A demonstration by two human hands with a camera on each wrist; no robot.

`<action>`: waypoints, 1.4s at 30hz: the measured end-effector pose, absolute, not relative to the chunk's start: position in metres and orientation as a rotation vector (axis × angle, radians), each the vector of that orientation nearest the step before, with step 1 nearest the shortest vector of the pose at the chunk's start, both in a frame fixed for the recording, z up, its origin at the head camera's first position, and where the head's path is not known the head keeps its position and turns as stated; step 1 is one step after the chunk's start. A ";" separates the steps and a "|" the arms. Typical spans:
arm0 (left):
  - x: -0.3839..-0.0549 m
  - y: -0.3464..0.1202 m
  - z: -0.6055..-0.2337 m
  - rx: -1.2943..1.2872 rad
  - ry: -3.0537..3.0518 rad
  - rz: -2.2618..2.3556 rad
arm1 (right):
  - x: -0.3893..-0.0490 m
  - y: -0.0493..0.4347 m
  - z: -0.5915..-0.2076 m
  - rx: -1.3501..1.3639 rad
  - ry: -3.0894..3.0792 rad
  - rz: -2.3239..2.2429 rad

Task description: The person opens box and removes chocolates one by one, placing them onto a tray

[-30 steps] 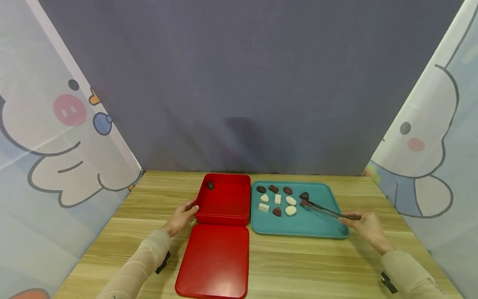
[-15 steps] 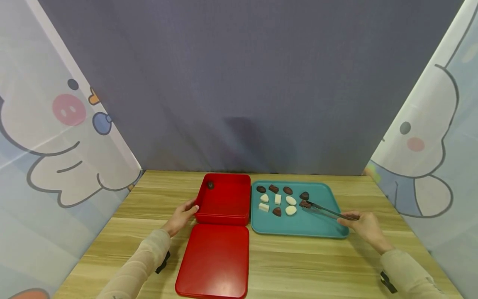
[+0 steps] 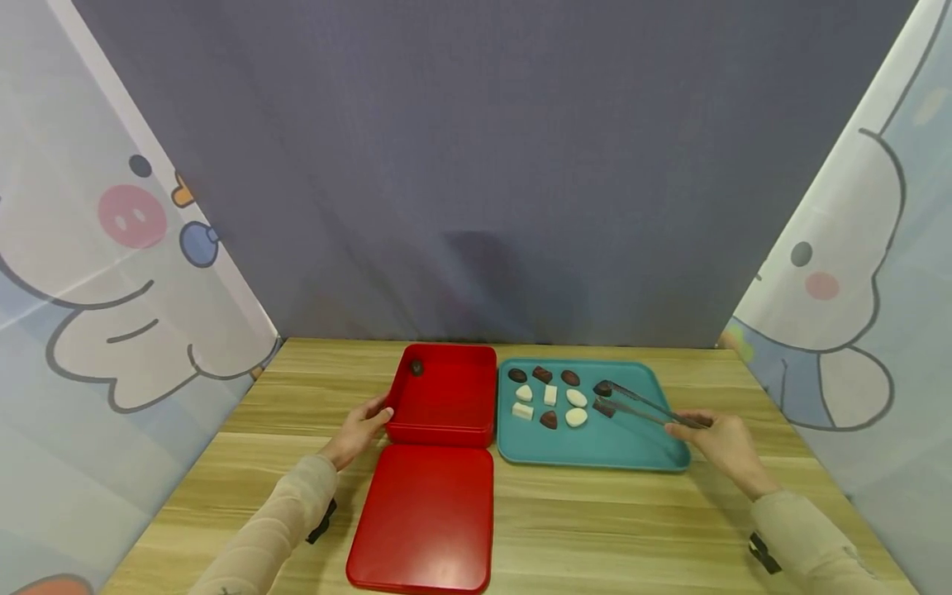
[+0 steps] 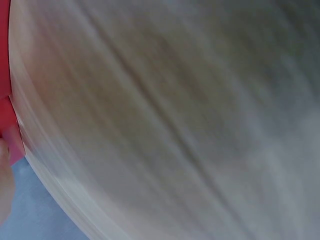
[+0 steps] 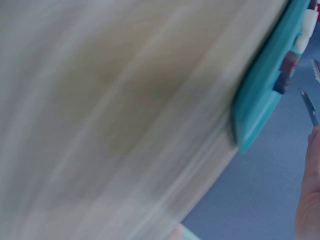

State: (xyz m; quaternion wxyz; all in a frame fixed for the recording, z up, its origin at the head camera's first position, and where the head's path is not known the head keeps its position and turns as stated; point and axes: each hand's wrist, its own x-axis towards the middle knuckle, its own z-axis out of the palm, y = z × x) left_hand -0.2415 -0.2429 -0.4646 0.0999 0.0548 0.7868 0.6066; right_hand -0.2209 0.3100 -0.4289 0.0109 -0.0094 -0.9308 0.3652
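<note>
My left hand (image 3: 359,431) touches the outer left side of a red box (image 3: 442,435), near its front corner. One small dark chocolate (image 3: 416,368) lies inside, at the back left. In my right hand (image 3: 720,442) I grip dark tongs (image 3: 654,405), whose arms stand spread apart. Their tips are at two dark chocolates, a pointed one (image 3: 601,389) and a square one (image 3: 605,408), on a teal tray (image 3: 595,446). Whether the tips touch them I cannot tell. The right wrist view shows the serrated tong tips (image 5: 309,106) apart, nothing visible between them.
Several more chocolates, dark and white, lie in rows on the tray's left half, such as an oval white one (image 3: 576,398). A red lid (image 3: 421,521) lies flat before the box. A grey curtain (image 3: 476,165) hangs behind the wooden table (image 3: 580,537).
The tongs were closed on the square dark chocolate earlier; now their arms have spread, and the upper one has swung to the pointed chocolate. My left hand stays by the box.
</note>
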 end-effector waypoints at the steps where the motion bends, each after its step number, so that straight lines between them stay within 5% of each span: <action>1: -0.241 -0.243 -0.465 0.159 2.329 1.792 | -0.222 0.307 -0.427 -0.028 -2.896 1.146; 25: -0.243 -0.245 -0.463 0.144 2.354 1.756 | -0.268 0.167 -0.399 0.168 -2.675 1.524; 42: -0.240 -0.244 -0.465 0.143 2.345 1.772 | -0.298 0.081 -0.415 0.360 -2.525 1.852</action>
